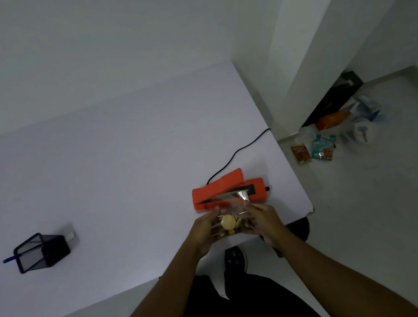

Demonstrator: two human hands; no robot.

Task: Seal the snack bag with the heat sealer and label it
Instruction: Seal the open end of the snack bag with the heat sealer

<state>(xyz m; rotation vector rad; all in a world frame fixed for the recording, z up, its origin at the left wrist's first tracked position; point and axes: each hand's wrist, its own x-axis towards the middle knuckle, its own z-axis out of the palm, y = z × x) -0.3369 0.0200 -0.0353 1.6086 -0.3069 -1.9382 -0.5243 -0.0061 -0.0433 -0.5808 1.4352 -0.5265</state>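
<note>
An orange heat sealer [206,193] lies near the right end of the white table [105,170], its lid raised at an angle. A clear snack bag [232,222] with a pale round biscuit and darker bits is held between both hands, its top edge resting on the sealer's bar under the raised lid. My left hand [205,230] grips the bag's left side. My right hand [266,223] grips its right side, fingertips near the upper corner. No label is in view.
A black cord [238,152] runs from the sealer off the table's right edge. A black mesh pen holder [42,251] with a blue pen stands at the left, a small white object behind it. Snack packets and bags [323,145] lie on the floor to the right.
</note>
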